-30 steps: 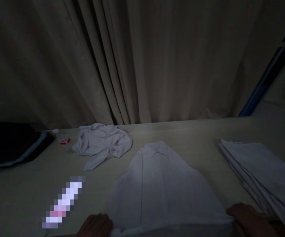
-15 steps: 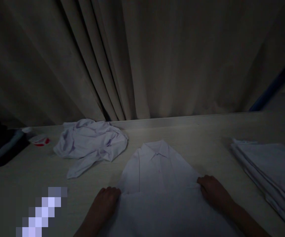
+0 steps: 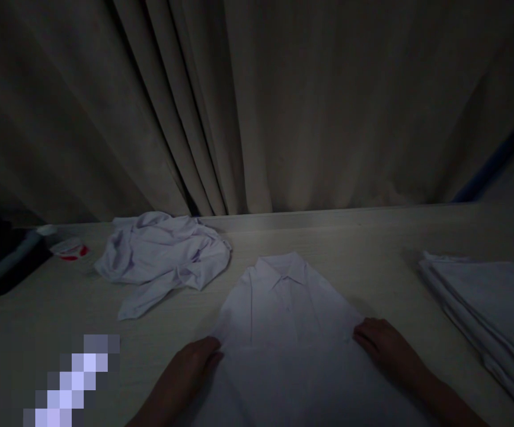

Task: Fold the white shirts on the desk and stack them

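A white collared shirt lies front up before me, its collar at the far end and its lower part running out of the bottom of the view. A crosswise fold line runs over its chest between my hands. At the shirt's left edge, my left hand has thumb and fingers closed on the cloth. On the opposite edge, my right hand pinches the fabric with bent fingers.
A crumpled white garment lies at the back left. Beyond it are a clear and red plastic item and dark cloth. Folded white garments are stacked at right. A curtain hangs behind; a pixelated patch covers the lower left.
The cloth between my hands has been lowered and lies flatter across the shirt's chest. My left hand has turned slightly, showing thumb and fingers at the edge. My right hand has barely shifted.
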Available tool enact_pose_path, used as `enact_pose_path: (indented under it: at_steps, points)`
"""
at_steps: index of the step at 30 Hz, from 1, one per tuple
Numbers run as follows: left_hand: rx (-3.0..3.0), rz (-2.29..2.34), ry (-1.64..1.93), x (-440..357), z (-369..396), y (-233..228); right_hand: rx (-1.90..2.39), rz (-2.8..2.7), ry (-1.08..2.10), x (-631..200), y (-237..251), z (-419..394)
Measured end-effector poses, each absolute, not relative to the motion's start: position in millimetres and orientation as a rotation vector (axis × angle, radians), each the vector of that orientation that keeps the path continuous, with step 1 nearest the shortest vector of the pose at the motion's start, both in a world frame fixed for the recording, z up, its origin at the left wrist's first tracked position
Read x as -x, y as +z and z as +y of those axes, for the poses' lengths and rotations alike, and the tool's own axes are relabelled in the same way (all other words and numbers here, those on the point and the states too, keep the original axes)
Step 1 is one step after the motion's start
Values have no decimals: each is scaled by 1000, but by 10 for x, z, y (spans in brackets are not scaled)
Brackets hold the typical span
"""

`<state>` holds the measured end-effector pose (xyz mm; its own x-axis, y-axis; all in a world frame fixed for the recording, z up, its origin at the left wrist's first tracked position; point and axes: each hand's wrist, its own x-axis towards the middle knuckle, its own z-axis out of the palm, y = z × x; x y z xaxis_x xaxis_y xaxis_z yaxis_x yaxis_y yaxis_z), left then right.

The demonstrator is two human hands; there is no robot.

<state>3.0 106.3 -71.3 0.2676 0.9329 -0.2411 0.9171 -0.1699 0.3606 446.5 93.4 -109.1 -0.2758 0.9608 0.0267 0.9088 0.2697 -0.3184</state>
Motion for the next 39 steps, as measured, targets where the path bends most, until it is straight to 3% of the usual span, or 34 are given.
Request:
enact_pose_path:
  at_steps: [5, 14, 32, 39]
  points:
    - [-2106, 1646, 94, -19, 1093, -592, 1753, -2212, 353, -4504, -966, 1016]
    - [-2246, 1675, 0, 15, 1218, -1097, 1789, -2288, 286, -4505, -1274, 1069]
    - [-2166, 1749, -31, 112, 1125, -873, 1779, -2377, 48, -4685, -1302, 997]
    - [-2167, 1702, 82, 147, 1087, -556, 1730, -2351, 58, -4698, -976, 956]
